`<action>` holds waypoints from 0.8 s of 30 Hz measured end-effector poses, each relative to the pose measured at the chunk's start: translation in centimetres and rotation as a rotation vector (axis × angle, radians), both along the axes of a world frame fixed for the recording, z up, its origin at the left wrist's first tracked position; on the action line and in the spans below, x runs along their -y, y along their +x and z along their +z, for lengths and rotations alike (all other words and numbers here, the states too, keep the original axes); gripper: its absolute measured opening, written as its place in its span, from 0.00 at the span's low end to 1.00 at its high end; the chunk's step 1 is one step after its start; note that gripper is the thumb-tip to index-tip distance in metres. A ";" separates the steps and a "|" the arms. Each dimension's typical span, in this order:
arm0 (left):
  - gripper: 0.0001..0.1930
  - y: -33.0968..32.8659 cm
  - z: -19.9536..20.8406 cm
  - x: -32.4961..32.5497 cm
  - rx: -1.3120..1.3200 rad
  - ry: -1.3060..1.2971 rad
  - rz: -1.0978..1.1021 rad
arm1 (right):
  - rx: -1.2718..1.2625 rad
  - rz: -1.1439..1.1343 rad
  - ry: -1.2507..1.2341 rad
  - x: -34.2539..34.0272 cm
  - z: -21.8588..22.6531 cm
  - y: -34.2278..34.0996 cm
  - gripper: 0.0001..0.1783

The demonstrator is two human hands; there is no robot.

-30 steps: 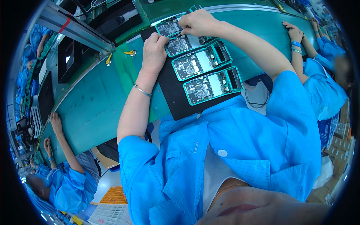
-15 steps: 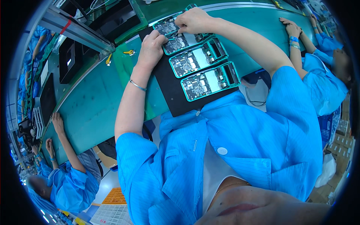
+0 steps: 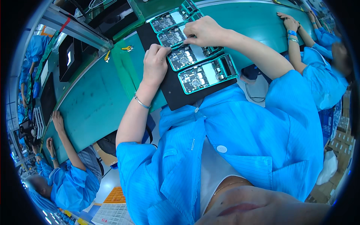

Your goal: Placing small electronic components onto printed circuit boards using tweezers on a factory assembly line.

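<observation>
Several opened handheld devices with teal frames and bare circuit boards lie in a slanting row on a black mat [image 3: 174,98]. Over the left edge of the third device [image 3: 183,57], counted from the far end, my left hand [image 3: 154,65] is closed with thumb and forefinger together. My right hand [image 3: 204,32] reaches across the second device [image 3: 170,36], its fingertips pinched close to the third one's far edge. Whatever sits in either pinch is too small or hidden to name. Nearest me lies another device [image 3: 198,79], untouched; the farthest device [image 3: 165,23] lies beyond my hands.
The mat rests on a green worktable [image 3: 86,112]. Two yellow-handled pieces [image 3: 127,48] lie left of it. A metal post [image 3: 75,28] and black trays [image 3: 69,60] stand at the far left. Co-workers' hands [image 3: 58,122] rest on the table at both sides.
Both hands have come nearer along the row, from around the second device to the third. The far devices are now less covered. The whole view has shifted slightly.
</observation>
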State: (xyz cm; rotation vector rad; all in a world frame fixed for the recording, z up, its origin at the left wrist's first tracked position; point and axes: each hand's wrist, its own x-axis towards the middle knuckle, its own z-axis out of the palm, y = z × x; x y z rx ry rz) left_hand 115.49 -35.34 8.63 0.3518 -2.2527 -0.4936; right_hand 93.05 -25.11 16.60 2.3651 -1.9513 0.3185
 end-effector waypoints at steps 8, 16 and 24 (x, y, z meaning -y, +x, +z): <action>0.08 0.1 0.0 -0.9 0.028 -0.065 0.000 | -0.047 -0.078 0.068 -0.2 -0.5 0.3 0.15; 0.10 0.3 0.1 -1.0 0.043 -0.060 0.007 | -0.071 -0.045 0.076 0.0 -0.7 0.4 0.15; 0.10 0.4 0.1 -1.1 0.041 -0.053 0.017 | -0.101 -0.056 0.113 -0.1 0.0 1.0 0.13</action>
